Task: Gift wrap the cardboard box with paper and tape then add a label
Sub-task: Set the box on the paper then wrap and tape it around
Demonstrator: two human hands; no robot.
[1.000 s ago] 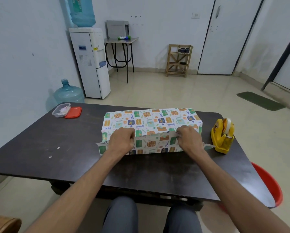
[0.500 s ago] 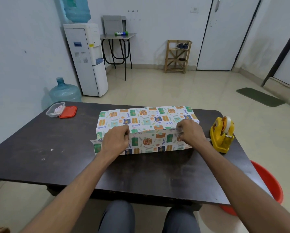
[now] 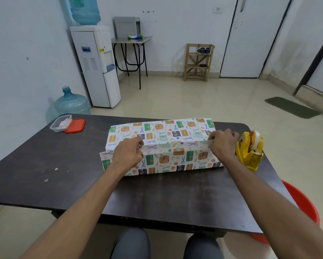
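Observation:
A long box covered in patterned wrapping paper (image 3: 162, 133) lies across the middle of the dark table (image 3: 44, 165). The cardboard itself is hidden under the paper. The near flap of paper (image 3: 168, 157) is folded up against the box's front side, its top edge along the upper front corner. My left hand (image 3: 128, 155) pinches that edge near the box's left end. My right hand (image 3: 222, 144) pinches it near the right end. A yellow tape dispenser (image 3: 250, 150) with a roll of clear tape stands just right of my right hand.
A clear plastic tub (image 3: 60, 123) with small paper pieces and its red lid (image 3: 75, 125) sit at the table's far left corner. A red bucket (image 3: 304, 204) stands on the floor under the table's right side. My knees are below the near edge.
Both hands slid outward along the flap's top edge, the right hand closer to the box's right end. The view shifted slightly.

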